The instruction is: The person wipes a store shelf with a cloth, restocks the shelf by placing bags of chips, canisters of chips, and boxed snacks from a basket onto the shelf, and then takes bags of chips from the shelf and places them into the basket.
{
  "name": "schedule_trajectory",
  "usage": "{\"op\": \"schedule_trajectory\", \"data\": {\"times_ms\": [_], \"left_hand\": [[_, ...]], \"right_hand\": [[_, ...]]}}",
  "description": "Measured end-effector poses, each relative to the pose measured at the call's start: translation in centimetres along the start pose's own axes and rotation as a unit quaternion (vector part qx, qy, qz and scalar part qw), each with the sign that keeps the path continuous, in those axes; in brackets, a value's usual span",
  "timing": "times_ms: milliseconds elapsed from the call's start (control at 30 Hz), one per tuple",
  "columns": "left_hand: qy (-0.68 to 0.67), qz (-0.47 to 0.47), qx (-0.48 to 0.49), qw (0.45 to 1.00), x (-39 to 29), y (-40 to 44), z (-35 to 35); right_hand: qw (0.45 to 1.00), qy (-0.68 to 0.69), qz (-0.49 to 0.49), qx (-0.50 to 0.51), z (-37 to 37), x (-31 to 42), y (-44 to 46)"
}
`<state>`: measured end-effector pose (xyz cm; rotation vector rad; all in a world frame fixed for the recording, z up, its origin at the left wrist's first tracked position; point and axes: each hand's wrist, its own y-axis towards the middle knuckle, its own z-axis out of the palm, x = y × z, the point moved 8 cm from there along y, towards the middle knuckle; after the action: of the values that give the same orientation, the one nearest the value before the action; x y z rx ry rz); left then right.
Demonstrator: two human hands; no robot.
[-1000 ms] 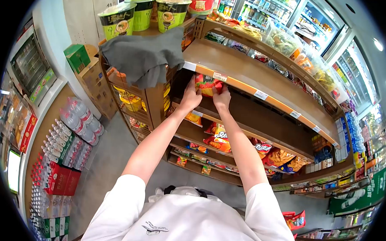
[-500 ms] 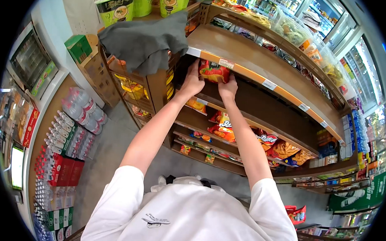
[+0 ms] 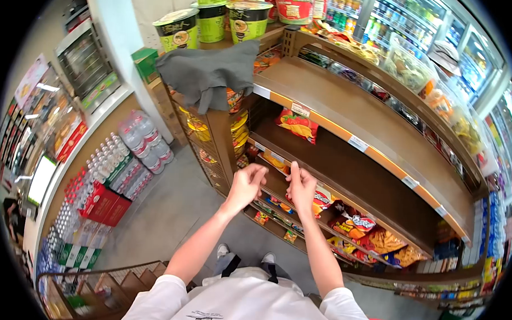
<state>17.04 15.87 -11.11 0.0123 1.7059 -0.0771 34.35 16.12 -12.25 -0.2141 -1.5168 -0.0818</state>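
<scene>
A red bag of chips (image 3: 298,126) rests on the brown shelf under the top one, leaning back near its left end. My left hand (image 3: 248,187) is in front of the lower shelves, fingers loosely bent and apart, holding nothing. Beside it, my right hand (image 3: 301,187) also holds nothing, its index finger pointing up and the others curled. Both hands are below the bag and apart from it. Behind my right hand, a chip bag (image 3: 323,201) lies on a lower shelf, partly covered by the hand.
A grey cloth (image 3: 208,73) drapes over the rack's left end, below green noodle cups (image 3: 247,21). More snack bags (image 3: 352,222) fill the lower shelves. Packs of bottled water (image 3: 146,142) stand along the counter at left. A wooden rack (image 3: 102,281) is at lower left.
Both hands have let go of the red chip bag and drawn back, down from the shelf. The bag now stays on the shelf by itself. The camera view has shifted.
</scene>
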Motion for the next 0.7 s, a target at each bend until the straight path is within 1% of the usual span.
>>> {"op": "schedule_trajectory", "data": {"times_ms": [33,100,133,167,233,267,300,367,400,500,533,600,700], "left_hand": [[0.03,-0.012,-0.022,0.999,0.5,-0.9,-0.1],[0.053,-0.013,-0.051,0.997,1.2,-2.4,-0.1],[0.059,-0.032,-0.063,0.996,1.3,-3.4,0.0],[0.063,-0.026,-0.065,0.996,1.2,-3.9,0.0],[0.079,-0.05,-0.053,0.994,2.6,-4.8,0.3],[0.072,-0.037,-0.065,0.995,2.9,-5.1,0.4],[0.075,-0.032,-0.058,0.995,3.0,-5.4,0.7],[0.107,0.0,-0.055,0.993,3.0,-6.2,1.0],[0.106,0.004,-0.047,0.993,3.1,-6.9,1.3],[0.102,0.002,-0.029,0.994,3.5,-8.7,2.2],[0.094,0.007,-0.024,0.995,3.7,-9.5,2.5],[0.078,0.008,-0.013,0.997,4.3,-11.2,2.9],[0.054,-0.01,0.03,0.998,5.4,-14.1,4.4]], "right_hand": [[1.0,0.01,0.018,0.017,0.2,-1.1,-0.4],[0.999,0.032,0.013,0.039,0.4,-2.1,-1.3],[0.998,0.046,0.006,0.048,0.3,-2.5,-2.0],[0.997,0.051,0.0,0.05,0.0,-2.8,-2.4],[0.998,0.045,-0.008,0.05,-0.8,-3.6,-3.6],[0.998,0.047,-0.012,0.037,-1.5,-4.0,-4.1],[0.998,0.05,-0.017,0.03,-2.0,-3.8,-4.7],[0.999,0.034,0.018,-0.001,-3.3,-4.0,-6.1],[1.0,0.025,0.007,-0.001,-3.9,-3.8,-7.0],[1.0,0.002,0.013,-0.01,-5.1,-5.0,-9.4],[1.0,0.004,0.005,-0.03,-5.5,-5.3,-10.4],[0.999,-0.024,0.022,-0.03,-6.3,-5.8,-12.8],[0.997,-0.034,0.039,-0.054,-8.0,-7.1,-16.4]]}}
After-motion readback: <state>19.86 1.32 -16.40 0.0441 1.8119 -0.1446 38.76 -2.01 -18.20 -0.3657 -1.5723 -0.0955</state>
